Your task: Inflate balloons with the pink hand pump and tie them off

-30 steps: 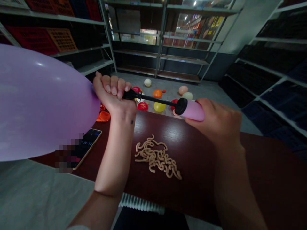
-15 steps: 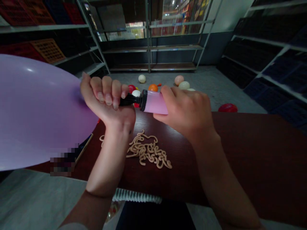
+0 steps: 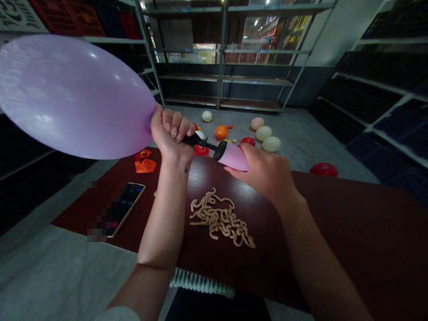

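A large inflated purple balloon (image 3: 73, 96) fills the upper left of the view. My left hand (image 3: 171, 133) is closed in a fist around the balloon's neck and the black nozzle of a hand pump. My right hand (image 3: 265, 171) grips the pink pump barrel (image 3: 232, 157), with a short stretch of black rod showing between barrel and nozzle. Both hands are held above the dark red table (image 3: 334, 223). A heap of beige uninflated balloons (image 3: 220, 218) lies on the table below the hands.
A phone (image 3: 125, 207) lies on the table's left part, with orange and red limp balloons (image 3: 143, 162) beyond it. Several small inflated balloons (image 3: 264, 133) sit on the grey floor behind. Metal shelving lines the room on all sides.
The pump barrel slid in against the nozzle, then drew back a little. The purple balloon swung upward and away from the table, uncovering the phone.
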`<state>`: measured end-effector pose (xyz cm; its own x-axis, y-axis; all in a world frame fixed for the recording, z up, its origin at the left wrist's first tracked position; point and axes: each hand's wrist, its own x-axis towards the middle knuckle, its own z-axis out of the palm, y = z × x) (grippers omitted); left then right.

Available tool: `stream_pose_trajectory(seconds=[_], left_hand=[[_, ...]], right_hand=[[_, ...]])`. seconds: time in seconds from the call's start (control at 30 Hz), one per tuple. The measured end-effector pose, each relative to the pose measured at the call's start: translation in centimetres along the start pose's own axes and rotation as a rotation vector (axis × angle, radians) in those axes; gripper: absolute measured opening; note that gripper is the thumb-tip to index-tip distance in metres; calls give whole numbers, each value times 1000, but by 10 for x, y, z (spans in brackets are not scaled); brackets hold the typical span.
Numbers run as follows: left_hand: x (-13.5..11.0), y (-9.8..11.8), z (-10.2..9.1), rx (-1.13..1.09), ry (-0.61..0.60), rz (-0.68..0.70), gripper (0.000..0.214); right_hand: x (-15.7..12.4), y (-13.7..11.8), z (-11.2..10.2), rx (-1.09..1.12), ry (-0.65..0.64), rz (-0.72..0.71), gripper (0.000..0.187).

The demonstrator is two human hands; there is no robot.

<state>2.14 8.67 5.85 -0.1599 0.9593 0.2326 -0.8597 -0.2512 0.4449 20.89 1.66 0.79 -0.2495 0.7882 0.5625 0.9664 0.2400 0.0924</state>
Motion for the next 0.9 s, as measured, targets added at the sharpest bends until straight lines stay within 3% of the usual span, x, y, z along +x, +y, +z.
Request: stream_pose_trajectory(seconds=[0.13,0.27,0.37,0.5,0.7,0.9], left_hand=[[16,12,-18,38,65,44,59],[29,25,-35,-22,94,103,56],[35,33,-43,-45,117,131,55],[35,31,-42,14,140,160,55],[19,9,-24,53,233,136,57],[-5,-10,-3,68,137,233,56]], right_hand=[[0,12,2,-7,-141,35,54],[4,22,-2,49,-334,87,46],[7,24,-3,74,-379,101,41],[5,27,-1,14,-299,104,44],[-2,43,-8,-133,-17,78,34],[-4,54,-23,-210,84,76,37]])
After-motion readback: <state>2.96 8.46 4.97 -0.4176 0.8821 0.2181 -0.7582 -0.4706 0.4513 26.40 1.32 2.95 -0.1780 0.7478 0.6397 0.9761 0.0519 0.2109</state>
